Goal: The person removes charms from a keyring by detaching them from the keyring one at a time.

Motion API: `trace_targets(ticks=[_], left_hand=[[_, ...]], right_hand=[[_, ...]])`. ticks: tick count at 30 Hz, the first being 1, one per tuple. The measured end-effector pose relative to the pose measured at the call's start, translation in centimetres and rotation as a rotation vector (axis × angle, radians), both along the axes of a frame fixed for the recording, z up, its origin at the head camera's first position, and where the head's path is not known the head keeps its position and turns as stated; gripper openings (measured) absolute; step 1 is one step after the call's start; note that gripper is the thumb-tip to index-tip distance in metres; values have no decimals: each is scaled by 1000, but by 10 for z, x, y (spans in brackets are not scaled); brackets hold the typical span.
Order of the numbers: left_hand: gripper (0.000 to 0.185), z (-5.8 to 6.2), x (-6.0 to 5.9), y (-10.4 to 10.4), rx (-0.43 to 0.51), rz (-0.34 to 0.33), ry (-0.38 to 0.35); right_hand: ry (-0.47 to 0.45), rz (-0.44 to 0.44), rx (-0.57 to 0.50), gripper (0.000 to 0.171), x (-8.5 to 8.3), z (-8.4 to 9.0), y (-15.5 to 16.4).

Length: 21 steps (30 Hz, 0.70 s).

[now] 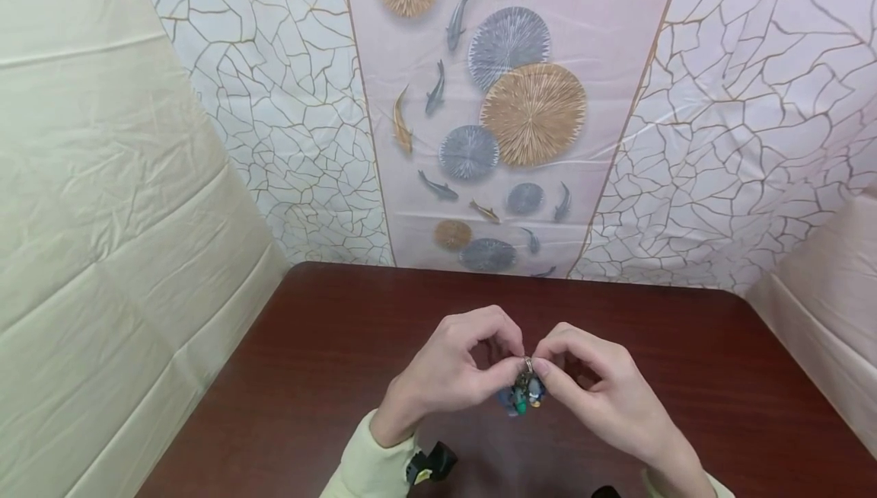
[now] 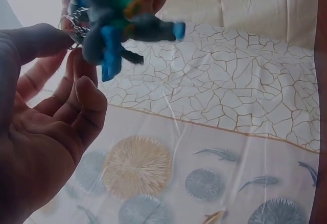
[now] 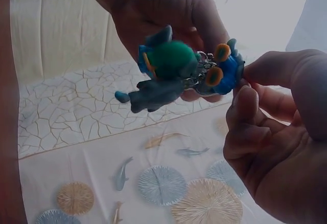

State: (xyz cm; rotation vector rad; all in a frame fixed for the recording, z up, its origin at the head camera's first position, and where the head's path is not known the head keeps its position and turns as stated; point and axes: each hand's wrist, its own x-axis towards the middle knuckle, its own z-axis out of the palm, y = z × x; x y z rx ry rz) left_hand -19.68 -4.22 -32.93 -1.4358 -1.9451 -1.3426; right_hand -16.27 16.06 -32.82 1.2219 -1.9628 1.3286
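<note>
My left hand (image 1: 445,372) and right hand (image 1: 596,391) pinch the metal ring (image 1: 527,365) between them above the table (image 1: 308,361); the keychain charms (image 1: 522,395) dangle straight down, equally near both.

Keychain (image 1: 524,391) btwn L hand (image 1: 448,368) & R hand (image 1: 596,391), above table (image 1: 308,376)

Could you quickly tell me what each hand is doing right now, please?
Left hand: pinches the metal ring of the keychain charm.
Right hand: pinches the same ring from the other side.
</note>
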Motion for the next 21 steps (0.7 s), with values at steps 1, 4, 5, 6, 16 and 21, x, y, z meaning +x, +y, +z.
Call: trace_targets(ticks=[1, 4, 5, 6, 16, 21], left_hand=[[17, 0, 0, 0, -4, 8, 3], [17, 1, 0, -2, -27, 25, -18], [17, 1, 0, -2, -34, 29, -29], [17, 1, 1, -2, -39, 31, -42], [15, 1, 5, 0, -6, 79, -211], [15, 0, 6, 2, 18, 99, -238]], right_hand=[[-3, -4, 7, 35, 0, 0, 0], [-3, -25, 37, 37, 0, 0, 2], [-4, -30, 48, 37, 0, 0, 2], [-6, -33, 57, 37, 0, 0, 2], [-17, -33, 88, 37, 0, -1, 2], [-9, -25, 83, 36, 0, -1, 2]])
